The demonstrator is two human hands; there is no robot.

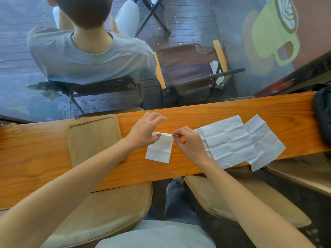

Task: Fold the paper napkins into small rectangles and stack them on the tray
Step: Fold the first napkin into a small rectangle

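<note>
At the bottom of the frame the person's lap and two tan cushioned stools (pixel 100 210) sit under the near edge of the long orange-brown wooden counter (pixel 44 158). Both bare forearms reach up over it toward the centre. There a partly folded white paper napkin (pixel 159 149) lies on the counter, its far edge lifted. The left hand (pixel 143 131) pinches that edge at the left corner between thumb and curled fingers. The right hand (pixel 189 142) pinches the right corner in a similar grip, likely so both corners come over evenly for the next fold. Just right of centre, two unfolded, creased white paper napkins (pixel 231 140) lie flat and overlapping, within reach of the right hand. Left of centre, the pale wooden rectangular tray (pixel 93 138) holds no napkins yet. Beyond the counter, in the upper left, a seated person in a grey T-shirt (pixel 86 56) faces away.
</note>
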